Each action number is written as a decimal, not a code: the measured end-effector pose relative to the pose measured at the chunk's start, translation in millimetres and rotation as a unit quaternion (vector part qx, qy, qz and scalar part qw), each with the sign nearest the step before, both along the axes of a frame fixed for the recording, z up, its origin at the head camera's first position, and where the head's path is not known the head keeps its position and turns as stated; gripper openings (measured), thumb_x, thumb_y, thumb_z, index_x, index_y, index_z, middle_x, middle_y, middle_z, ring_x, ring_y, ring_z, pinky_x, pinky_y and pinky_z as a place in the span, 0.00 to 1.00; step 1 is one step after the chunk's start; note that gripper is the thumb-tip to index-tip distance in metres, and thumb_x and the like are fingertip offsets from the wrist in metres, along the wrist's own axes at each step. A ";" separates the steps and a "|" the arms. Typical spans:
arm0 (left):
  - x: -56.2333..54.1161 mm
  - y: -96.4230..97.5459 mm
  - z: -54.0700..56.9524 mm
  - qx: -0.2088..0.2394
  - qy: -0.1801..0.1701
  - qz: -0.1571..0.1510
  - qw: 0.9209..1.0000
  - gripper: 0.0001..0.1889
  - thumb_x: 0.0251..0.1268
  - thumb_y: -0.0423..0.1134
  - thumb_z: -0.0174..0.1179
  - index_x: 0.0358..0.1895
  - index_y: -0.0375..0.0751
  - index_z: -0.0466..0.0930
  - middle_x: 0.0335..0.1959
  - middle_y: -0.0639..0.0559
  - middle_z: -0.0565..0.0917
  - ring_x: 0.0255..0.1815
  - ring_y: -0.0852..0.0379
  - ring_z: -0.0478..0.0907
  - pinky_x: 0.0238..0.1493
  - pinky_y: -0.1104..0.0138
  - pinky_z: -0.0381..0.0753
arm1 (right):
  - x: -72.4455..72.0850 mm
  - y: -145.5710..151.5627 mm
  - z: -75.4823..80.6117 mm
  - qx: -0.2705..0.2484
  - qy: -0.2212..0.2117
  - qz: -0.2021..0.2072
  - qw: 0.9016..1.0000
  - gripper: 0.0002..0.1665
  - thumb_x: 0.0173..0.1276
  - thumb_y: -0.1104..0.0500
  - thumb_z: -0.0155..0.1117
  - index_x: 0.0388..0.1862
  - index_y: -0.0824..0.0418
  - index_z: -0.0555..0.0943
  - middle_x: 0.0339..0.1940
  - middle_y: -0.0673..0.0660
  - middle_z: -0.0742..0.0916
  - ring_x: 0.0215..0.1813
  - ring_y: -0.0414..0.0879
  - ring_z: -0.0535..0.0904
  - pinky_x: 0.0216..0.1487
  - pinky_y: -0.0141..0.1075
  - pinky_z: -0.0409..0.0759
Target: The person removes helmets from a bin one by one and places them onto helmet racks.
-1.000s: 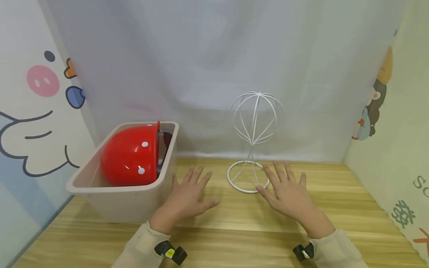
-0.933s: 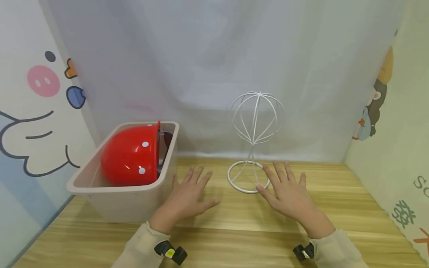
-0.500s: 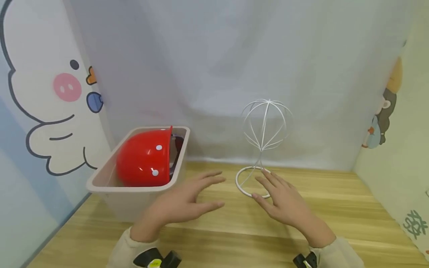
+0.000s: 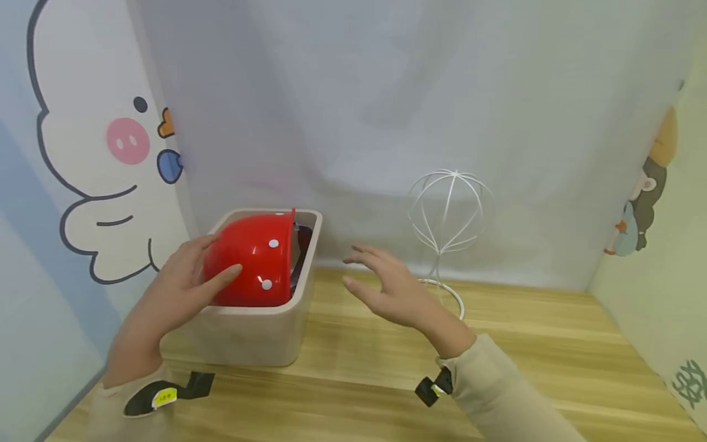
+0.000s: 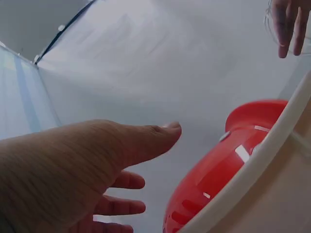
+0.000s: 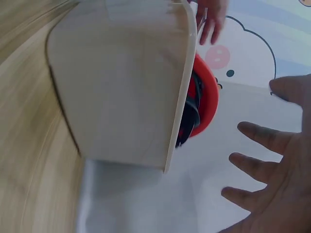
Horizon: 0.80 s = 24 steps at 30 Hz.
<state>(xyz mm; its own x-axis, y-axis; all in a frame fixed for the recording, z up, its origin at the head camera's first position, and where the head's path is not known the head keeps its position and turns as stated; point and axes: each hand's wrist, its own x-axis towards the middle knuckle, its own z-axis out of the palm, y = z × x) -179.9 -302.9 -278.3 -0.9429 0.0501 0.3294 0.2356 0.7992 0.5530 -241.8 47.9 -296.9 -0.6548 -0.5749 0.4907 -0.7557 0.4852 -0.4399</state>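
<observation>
A shiny red helmet (image 4: 248, 261) with white spots lies on its side in a beige bin (image 4: 248, 337), its opening turned right. Dark straps or lining (image 6: 190, 112) show inside the opening in the right wrist view. My left hand (image 4: 177, 285) is over the bin's left side with thumb and fingers spread. In the left wrist view, a gap shows between the left thumb (image 5: 150, 141) and the helmet (image 5: 209, 174). My right hand (image 4: 394, 291) hovers between bin and wire stand, fingers spread and holding nothing. It hides part of the base of the white wire stand (image 4: 447, 215).
The bin and the stand are on a wood-grain table (image 4: 375, 362). Behind them hangs a pale grey curtain (image 4: 375, 123). Walls with cartoon prints close off the left wall (image 4: 83, 159) and the right wall (image 4: 663, 294).
From resting on the table, both hands have lifted and moved left. My left hand is now beside the helmet, and my right hand has left the stand's base. The head view has shifted left.
</observation>
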 end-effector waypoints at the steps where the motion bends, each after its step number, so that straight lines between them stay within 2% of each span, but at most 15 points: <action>1: -1.5 -7.3 -2.5 -0.005 -0.013 0.011 1.000 0.47 0.67 0.60 0.62 0.79 0.41 0.51 0.74 0.33 0.60 0.69 0.30 0.59 0.50 0.35 0.78 | -2.7 -9.1 4.1 -0.004 -0.007 0.005 1.000 0.27 0.74 0.42 0.58 0.64 0.54 0.78 0.75 0.55 0.72 0.76 0.56 0.63 0.73 0.58 0.60; 5: -6.9 -28.2 -12.1 -0.021 -0.070 0.040 0.997 0.54 0.66 0.65 0.59 0.80 0.35 0.43 0.77 0.27 0.48 0.72 0.24 0.51 0.52 0.29 0.71 | -12.9 -46.5 18.5 -0.034 -0.043 0.010 0.998 0.27 0.73 0.41 0.57 0.64 0.53 0.79 0.75 0.53 0.72 0.77 0.54 0.61 0.74 0.57 0.59; 9: -9.7 -39.0 -21.5 -0.019 -0.115 0.049 0.992 0.60 0.63 0.69 0.59 0.80 0.31 0.34 0.78 0.24 0.40 0.73 0.20 0.45 0.51 0.28 0.70 | -23.1 -90.0 24.5 -0.100 -0.114 0.016 0.988 0.33 0.73 0.42 0.59 0.70 0.56 0.72 0.67 0.53 0.78 0.67 0.49 0.74 0.64 0.50 0.75; 11: -10.3 -39.8 -23.9 -0.006 -0.129 0.048 0.990 0.63 0.61 0.70 0.59 0.79 0.29 0.33 0.77 0.23 0.45 0.71 0.21 0.50 0.50 0.31 0.74 | -26.1 -110.3 23.5 -0.130 -0.166 0.007 0.977 0.41 0.71 0.40 0.62 0.75 0.56 0.65 0.62 0.54 0.80 0.60 0.48 0.78 0.56 0.45 0.81; 14: -9.1 -41.4 -24.3 0.014 -0.146 0.049 0.988 0.63 0.60 0.70 0.60 0.78 0.26 0.36 0.71 0.22 0.56 0.65 0.24 0.62 0.47 0.37 0.81 | -28.6 -138.0 18.9 -0.148 -0.214 -0.039 0.965 0.54 0.65 0.37 0.67 0.80 0.55 0.53 0.65 0.55 0.77 0.61 0.50 0.77 0.51 0.45 0.84; 17: -6.7 -44.2 -23.0 0.019 -0.182 0.046 0.982 0.63 0.61 0.71 0.59 0.77 0.24 0.37 0.70 0.22 0.59 0.63 0.25 0.63 0.46 0.37 0.80 | -29.4 -160.9 13.9 -0.145 -0.220 -0.096 0.960 0.61 0.62 0.34 0.69 0.82 0.52 0.46 0.71 0.57 0.74 0.67 0.53 0.74 0.55 0.49 0.82; 20: -4.3 -46.5 -22.1 0.029 -0.206 0.035 0.978 0.64 0.60 0.70 0.61 0.78 0.26 0.32 0.73 0.22 0.55 0.67 0.23 0.59 0.47 0.33 0.77 | -29.2 -176.3 9.4 -0.134 -0.207 -0.133 0.960 0.61 0.63 0.35 0.68 0.83 0.50 0.45 0.73 0.57 0.73 0.68 0.54 0.73 0.57 0.51 0.81; 24: -2.4 -49.5 -22.0 0.032 -0.197 0.017 0.980 0.65 0.57 0.66 0.66 0.79 0.28 0.34 0.74 0.23 0.53 0.67 0.23 0.56 0.47 0.33 0.77 | -31.0 -186.6 5.6 -0.127 -0.183 -0.162 0.961 0.57 0.65 0.38 0.69 0.82 0.53 0.49 0.62 0.59 0.81 0.57 0.52 0.82 0.49 0.45 0.85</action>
